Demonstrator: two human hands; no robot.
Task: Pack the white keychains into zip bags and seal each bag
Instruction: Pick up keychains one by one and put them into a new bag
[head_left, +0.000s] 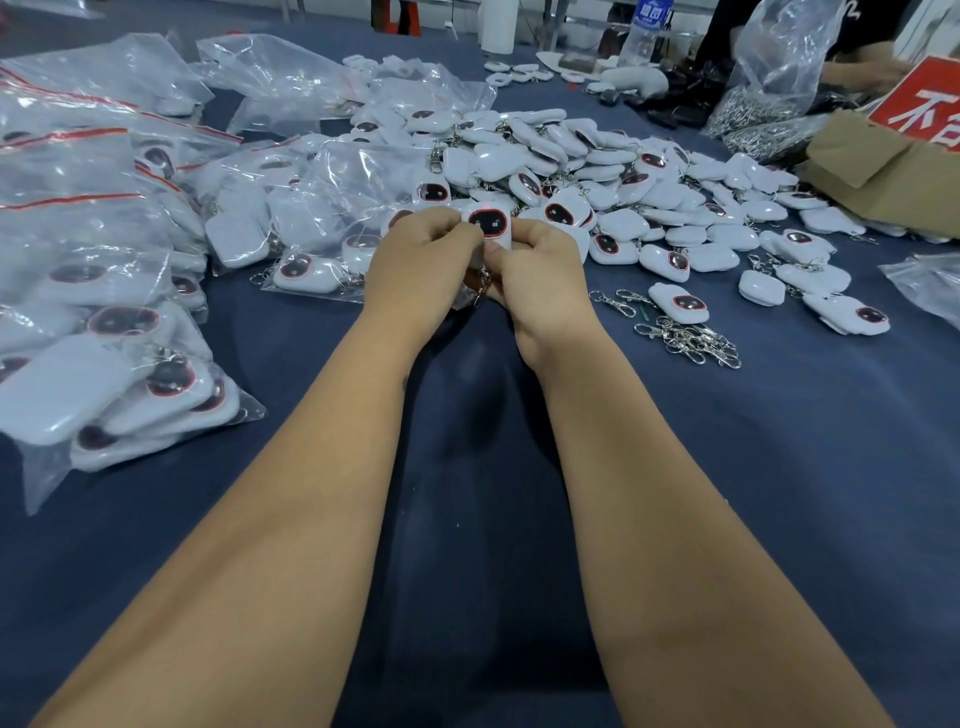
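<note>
Both my hands meet over the middle of the dark blue table (467, 493). My left hand (421, 260) and my right hand (540, 275) together pinch one white keychain (491, 223) with a dark, red-rimmed oval face; its metal clasp (483, 288) dangles between my hands. Whether a zip bag is around it I cannot tell. A large heap of loose white keychains (597, 176) lies just beyond my hands. Filled zip bags (104, 291) with red seal strips are piled along the left.
Loose metal clasps (691, 338) lie to the right of my hands. Empty clear bags (291, 73) sit at the back left, a cardboard box (878, 171) and a red sign (924, 104) at the far right. Another person's arm (857, 67) and a water bottle (647, 31) are at the table's far end.
</note>
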